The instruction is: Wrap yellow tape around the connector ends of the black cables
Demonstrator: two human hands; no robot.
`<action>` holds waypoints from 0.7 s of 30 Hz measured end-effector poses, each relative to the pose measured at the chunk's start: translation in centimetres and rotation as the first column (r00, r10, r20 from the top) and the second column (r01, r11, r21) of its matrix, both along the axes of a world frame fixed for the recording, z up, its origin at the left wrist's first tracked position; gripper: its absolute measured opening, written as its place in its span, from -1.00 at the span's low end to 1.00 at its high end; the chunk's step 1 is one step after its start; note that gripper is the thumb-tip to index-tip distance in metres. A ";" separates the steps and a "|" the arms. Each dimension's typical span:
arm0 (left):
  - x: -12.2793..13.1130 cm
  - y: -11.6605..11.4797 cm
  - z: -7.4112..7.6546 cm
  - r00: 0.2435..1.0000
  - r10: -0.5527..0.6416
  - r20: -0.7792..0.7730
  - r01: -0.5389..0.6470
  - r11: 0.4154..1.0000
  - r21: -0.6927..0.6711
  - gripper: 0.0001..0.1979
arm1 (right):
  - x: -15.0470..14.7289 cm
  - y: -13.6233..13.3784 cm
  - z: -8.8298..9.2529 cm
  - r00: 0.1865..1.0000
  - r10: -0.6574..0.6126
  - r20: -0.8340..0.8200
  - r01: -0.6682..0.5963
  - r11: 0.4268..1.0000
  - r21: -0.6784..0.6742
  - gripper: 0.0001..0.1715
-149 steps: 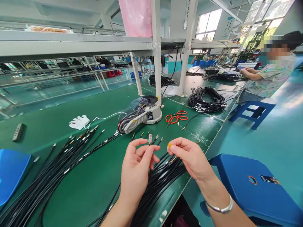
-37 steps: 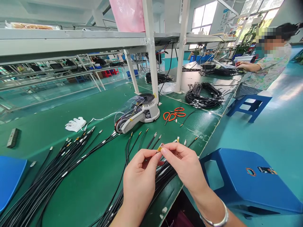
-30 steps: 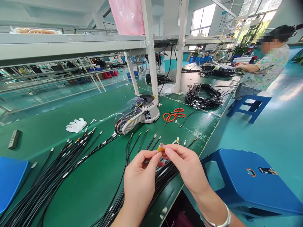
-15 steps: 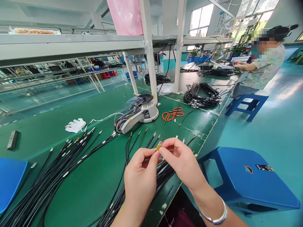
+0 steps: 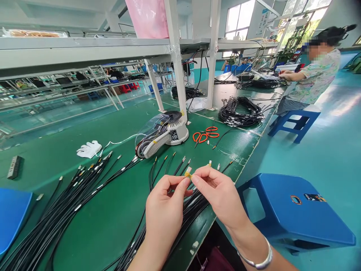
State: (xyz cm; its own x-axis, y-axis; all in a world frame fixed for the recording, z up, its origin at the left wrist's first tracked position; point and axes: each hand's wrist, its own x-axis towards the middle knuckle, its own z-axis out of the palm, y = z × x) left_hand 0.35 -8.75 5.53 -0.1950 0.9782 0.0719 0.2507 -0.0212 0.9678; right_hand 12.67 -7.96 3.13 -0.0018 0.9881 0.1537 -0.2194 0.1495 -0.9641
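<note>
Two pinches: left hand [image 5: 165,214], right hand [image 5: 221,199] | yellow-taped terminal [image 5: 188,174] | black cables [image 5: 194,210]

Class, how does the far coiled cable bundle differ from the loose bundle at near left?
The coiled bundle forms a tight loop; the loose bundle lies in straight, fanned strands. The coiled bundle sits farther away, the loose bundle nearer. Both are black cables lying on green benchtop.

The green matted worktop [image 5: 93,229] carries loose bundles of black cables [image 5: 56,203], a white-and-grey tape dispenser [image 5: 166,135], orange-handled scissors [image 5: 204,136] and white fabric gloves [image 5: 88,149] (crumpled, left of the dispenser).
</note>
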 end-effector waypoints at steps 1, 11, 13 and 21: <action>0.0 0.0 0.0 0.999 0.009 -0.034 -0.008 1.000 0.028 -0.81 | -0.1 0.0 0.1 1.000 0.004 -0.011 -0.004 1.000 -0.003 -0.84; -0.2 -0.1 -0.4 0.981 0.053 -0.185 -0.021 0.985 0.171 -0.87 | -0.4 -0.2 0.3 1.000 -0.001 -0.029 0.000 0.999 -0.033 -0.85; -0.2 -0.2 -0.5 0.978 0.064 -0.197 -0.026 0.981 0.190 -0.87 | -0.4 -0.2 0.3 1.000 -0.004 -0.028 0.003 0.999 -0.037 -0.85; -0.4 -0.3 -0.6 0.981 0.057 -0.185 -0.026 0.985 0.168 -0.89 | -0.3 0.0 0.0 0.999 -0.032 0.010 0.032 0.997 -0.074 -0.82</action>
State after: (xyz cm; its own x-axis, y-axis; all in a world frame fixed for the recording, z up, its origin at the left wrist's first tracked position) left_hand -0.01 -9.06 4.89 -0.2025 0.9413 0.2702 0.4325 -0.1616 0.8871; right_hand 12.37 -7.92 3.09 0.0291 0.9963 0.0803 -0.2073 0.0846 -0.9746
